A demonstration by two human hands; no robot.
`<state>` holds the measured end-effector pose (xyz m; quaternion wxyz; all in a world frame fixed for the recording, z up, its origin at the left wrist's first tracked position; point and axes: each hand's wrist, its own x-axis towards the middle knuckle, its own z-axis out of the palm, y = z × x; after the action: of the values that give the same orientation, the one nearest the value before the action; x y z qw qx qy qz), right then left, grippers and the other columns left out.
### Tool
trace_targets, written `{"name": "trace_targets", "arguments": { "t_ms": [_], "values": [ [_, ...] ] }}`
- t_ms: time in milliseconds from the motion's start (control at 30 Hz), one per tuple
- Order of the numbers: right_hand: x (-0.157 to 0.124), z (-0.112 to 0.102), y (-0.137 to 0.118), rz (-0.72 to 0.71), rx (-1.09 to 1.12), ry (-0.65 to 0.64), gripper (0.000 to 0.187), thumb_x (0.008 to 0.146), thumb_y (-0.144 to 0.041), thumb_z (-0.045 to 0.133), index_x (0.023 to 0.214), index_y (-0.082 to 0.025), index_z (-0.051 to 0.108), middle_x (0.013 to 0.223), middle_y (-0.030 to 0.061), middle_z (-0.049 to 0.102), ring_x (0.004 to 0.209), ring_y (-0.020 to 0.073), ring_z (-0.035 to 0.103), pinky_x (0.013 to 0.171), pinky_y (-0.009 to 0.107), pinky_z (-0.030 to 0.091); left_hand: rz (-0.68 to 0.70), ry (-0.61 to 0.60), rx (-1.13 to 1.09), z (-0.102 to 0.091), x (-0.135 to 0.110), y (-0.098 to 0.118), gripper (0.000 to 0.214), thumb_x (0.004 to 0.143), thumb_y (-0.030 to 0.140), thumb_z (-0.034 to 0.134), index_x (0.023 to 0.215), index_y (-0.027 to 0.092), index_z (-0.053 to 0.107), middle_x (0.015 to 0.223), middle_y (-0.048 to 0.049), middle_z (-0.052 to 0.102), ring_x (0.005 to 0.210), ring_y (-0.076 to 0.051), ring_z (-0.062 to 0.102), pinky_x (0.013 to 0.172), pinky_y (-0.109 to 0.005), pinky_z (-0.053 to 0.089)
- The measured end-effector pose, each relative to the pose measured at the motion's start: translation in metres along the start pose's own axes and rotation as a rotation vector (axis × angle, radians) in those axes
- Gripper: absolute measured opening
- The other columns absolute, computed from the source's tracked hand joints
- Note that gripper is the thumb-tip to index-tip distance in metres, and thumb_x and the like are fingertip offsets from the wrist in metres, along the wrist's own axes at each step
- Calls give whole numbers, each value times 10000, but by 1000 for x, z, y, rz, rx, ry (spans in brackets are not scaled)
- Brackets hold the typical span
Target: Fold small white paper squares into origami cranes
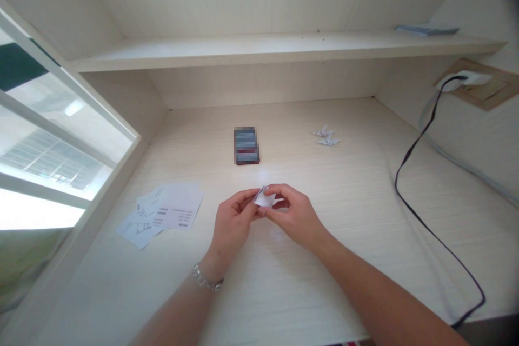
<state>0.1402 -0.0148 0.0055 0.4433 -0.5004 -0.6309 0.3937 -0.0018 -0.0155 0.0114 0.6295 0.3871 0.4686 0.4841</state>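
Between my two hands, above the middle of the desk, is a small folded piece of white paper (pixel 264 198). My left hand (pixel 235 215) pinches its left side with thumb and fingers. From the right, my right hand (pixel 292 212) grips the paper's upper and lower edges, the fingers bent round it. Part of the paper is hidden behind the fingertips. Farther back to the right lie small folded paper cranes (pixel 327 141). Several printed paper sheets (pixel 180 203) overlap on the desk left of my left hand.
A phone (pixel 246 146) with a blurred screen lies behind my hands. On the right, a black cable (pixel 417 213) runs from a wall socket (pixel 486 86) down over the desk (pixel 348 184). A shelf (pixel 251 51) spans the back, and a window (pixel 60 140) is at left.
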Motion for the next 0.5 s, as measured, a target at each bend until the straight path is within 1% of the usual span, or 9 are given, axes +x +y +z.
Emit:
{"name": "trace_targets", "arguments": {
  "t_ms": [67, 133, 233, 300, 400, 500],
  "values": [
    [-1, 1, 0, -26, -29, 15, 250, 755, -287, 605, 988, -195, 598, 1121, 86, 588, 928, 189, 600, 720, 293, 544, 0, 20, -18, 1, 1, 0, 291, 700, 227, 650, 973, 129, 636, 953, -81, 693, 832, -193, 655, 772, -339, 541],
    [-1, 1, 0, -78, -107, 47, 228, 822, -279, 514, 1019, -199, 599, 1175, 95, 567, 1011, 205, 575, 760, 308, 537, -11, 38, -25, 1, 1, 0, 330, 699, 254, 655, 998, 118, 618, 942, -96, 693, 804, -201, 664, 756, -355, 547],
    [-1, 1, 1, -150, -267, 94, 250, 868, -242, 425, 1053, -200, 588, 1130, 93, 603, 1033, 215, 569, 849, 351, 499, -17, 67, -11, 2, 2, 0, 377, 685, 269, 668, 1020, 113, 591, 894, -105, 699, 743, -198, 676, 727, -358, 552],
    [0, 2, 3, -160, -341, 106, 262, 869, -228, 416, 1078, -199, 572, 1090, 90, 624, 982, 217, 596, 863, 365, 488, 16, 73, 7, 3, 1, -1, 376, 687, 263, 667, 1025, 124, 576, 910, -104, 697, 751, -195, 676, 738, -360, 548],
    [1, 3, 5, -151, -402, 112, 267, 836, -219, 465, 1085, -192, 558, 1104, 98, 612, 896, 220, 626, 804, 361, 515, 91, 56, 39, 5, -2, -4, 351, 709, 252, 647, 1032, 144, 560, 938, -96, 692, 822, -199, 663, 781, -365, 535],
    [1, 3, 6, -182, -462, 116, 209, 813, -210, 499, 999, -182, 591, 1121, 113, 603, 954, 234, 606, 804, 363, 512, 141, 39, 105, 8, -6, -5, 355, 725, 250, 631, 1061, 165, 554, 934, -80, 687, 851, -193, 649, 792, -353, 528]
  ]
}}
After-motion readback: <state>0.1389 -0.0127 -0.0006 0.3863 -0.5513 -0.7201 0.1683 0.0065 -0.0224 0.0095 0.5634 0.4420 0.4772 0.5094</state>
